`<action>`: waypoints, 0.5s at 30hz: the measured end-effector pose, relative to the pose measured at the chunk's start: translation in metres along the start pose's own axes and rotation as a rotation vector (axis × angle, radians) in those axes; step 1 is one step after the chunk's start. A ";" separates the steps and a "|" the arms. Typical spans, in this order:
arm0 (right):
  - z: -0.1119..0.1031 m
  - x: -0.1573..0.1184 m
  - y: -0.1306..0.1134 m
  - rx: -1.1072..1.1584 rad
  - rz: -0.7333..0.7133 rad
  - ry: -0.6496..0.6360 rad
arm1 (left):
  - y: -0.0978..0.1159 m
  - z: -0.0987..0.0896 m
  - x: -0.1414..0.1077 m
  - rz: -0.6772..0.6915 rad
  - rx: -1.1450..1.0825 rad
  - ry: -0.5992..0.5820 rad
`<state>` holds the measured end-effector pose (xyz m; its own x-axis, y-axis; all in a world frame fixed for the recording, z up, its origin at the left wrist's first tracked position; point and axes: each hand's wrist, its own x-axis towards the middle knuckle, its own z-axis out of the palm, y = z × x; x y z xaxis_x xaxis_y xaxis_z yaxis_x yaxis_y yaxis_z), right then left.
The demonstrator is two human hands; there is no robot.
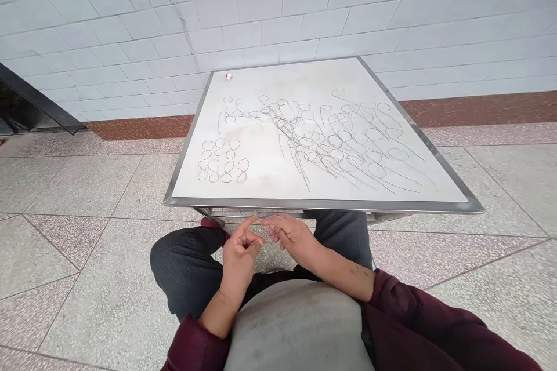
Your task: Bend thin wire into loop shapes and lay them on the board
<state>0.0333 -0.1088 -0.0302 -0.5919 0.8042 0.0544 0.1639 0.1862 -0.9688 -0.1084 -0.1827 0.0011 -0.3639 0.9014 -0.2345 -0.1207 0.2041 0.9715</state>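
Observation:
Over my lap, just before the table's front edge, my left hand (244,246) pinches a thin wire between thumb and forefinger. A small loop of this wire (263,253) hangs below the fingertips. My right hand (296,239) is closed beside it, fingers bent together and pointing at the left fingertips. It seems to grip the same wire, whose upper part is largely hidden by the fingers. On the table (265,185) lie many long thin wires with a loop at one end (335,140), tangled from the middle to the right. Small figure-eight wire pieces (225,166) lie in rows at the left.
A small red and white object (228,77) sits at the table's far left corner. The table has a grey metal rim (322,204) and stands near a white tiled wall (278,23). My legs (187,264) reach under its front edge.

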 end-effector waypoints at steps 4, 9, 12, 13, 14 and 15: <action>-0.005 0.006 0.000 0.064 0.027 -0.024 | -0.002 -0.003 0.003 -0.043 -0.073 0.033; -0.007 0.008 -0.003 0.095 0.039 -0.005 | -0.005 -0.003 0.004 -0.058 -0.074 0.017; -0.004 0.008 -0.003 0.031 0.020 0.029 | -0.008 -0.003 0.005 -0.064 -0.054 0.004; -0.003 0.008 -0.002 0.013 0.014 0.040 | -0.010 -0.003 0.005 -0.066 -0.050 0.005; -0.002 0.009 -0.001 0.004 0.013 0.049 | -0.011 -0.003 0.007 -0.066 -0.049 0.007; -0.002 0.010 0.000 0.000 0.018 0.056 | -0.012 -0.002 0.008 -0.063 -0.049 0.009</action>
<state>0.0285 -0.0996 -0.0294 -0.5436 0.8378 0.0510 0.1736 0.1716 -0.9698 -0.1121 -0.1788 -0.0122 -0.3621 0.8839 -0.2960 -0.1891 0.2412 0.9519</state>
